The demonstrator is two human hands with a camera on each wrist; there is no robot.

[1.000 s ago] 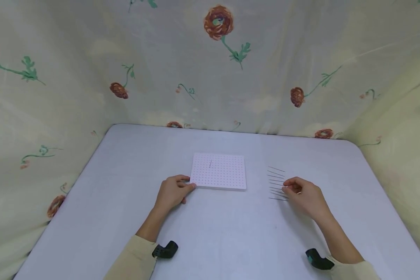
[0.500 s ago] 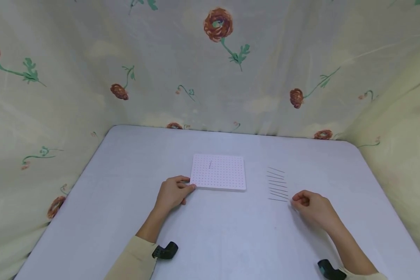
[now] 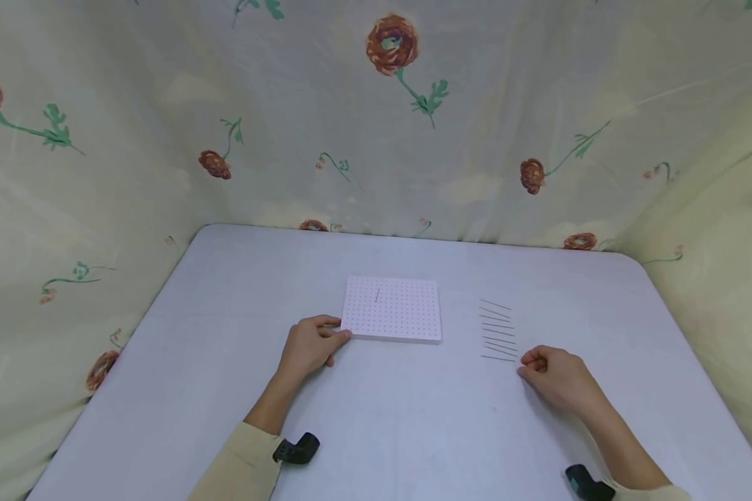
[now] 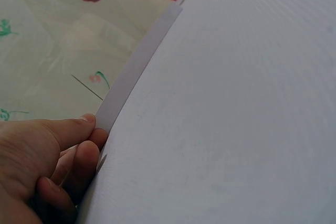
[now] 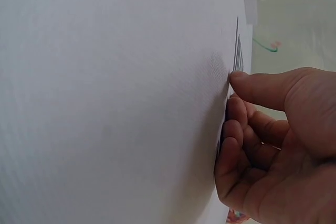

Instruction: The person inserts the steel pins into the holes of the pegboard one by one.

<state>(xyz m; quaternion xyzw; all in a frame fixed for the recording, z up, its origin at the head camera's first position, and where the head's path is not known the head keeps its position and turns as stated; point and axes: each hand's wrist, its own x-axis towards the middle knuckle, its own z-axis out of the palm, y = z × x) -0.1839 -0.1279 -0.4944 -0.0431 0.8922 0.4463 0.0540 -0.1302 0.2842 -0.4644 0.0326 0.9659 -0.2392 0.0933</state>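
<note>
The right hand's (image 3: 560, 376) thumb and forefinger stand a little apart, the other fingers curled in loosely; I cannot make out anything between them. The tips sit just beside the near right ends of the thin dark pins (image 3: 497, 331), which lie in a row on the table (image 3: 413, 424). Each pin's long axis runs roughly from 9 or 10 o'clock to 3 or 4, the right ends angled slightly nearer the person. The hand points toward 10 o'clock, low over the surface, its forearm coming from 5.

The left hand (image 3: 309, 344) grips the white perforated board (image 3: 407, 313) at its 7 o'clock corner, between thumb and fingers, pointing toward 1 with the forearm coming from 7. The board lies flat at the table's middle, left of the row, long axis 9 to 3. Toward its 11 o'clock part a single pin (image 3: 378, 295) stands up, appearing to point just past 12. Flowered cloth (image 3: 476, 104) hangs beyond.
</note>
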